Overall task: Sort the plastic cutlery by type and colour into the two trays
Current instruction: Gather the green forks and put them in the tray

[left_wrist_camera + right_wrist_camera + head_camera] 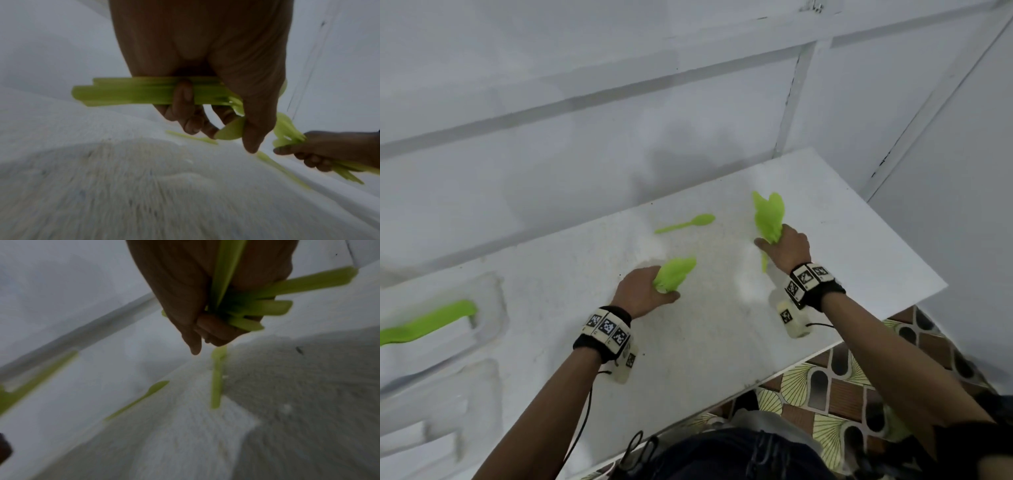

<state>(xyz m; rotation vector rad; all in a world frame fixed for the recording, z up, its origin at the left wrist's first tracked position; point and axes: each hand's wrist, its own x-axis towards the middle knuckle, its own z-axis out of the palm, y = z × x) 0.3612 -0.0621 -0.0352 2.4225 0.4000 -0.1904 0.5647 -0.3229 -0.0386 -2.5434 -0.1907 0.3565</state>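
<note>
My left hand (643, 291) grips a bundle of green plastic cutlery (674, 274) above the middle of the white table; in the left wrist view its handles (131, 94) stick out to the left of the curled fingers (185, 104). My right hand (784, 246) grips a second green bundle (768, 214) that fans upward near the table's right side, seen as handles (273, 306) in the right wrist view. A single green spoon (686, 223) lies on the table between and beyond the hands. Another green piece (217, 382) lies on the table under the right hand.
A clear tray (482, 301) at the left holds green cutlery (428, 323); a second tray (448, 394) sits nearer, at the lower left. The table's front edge (791, 366) runs diagonally, with patterned floor (859, 394) beyond. White walls close the back and right.
</note>
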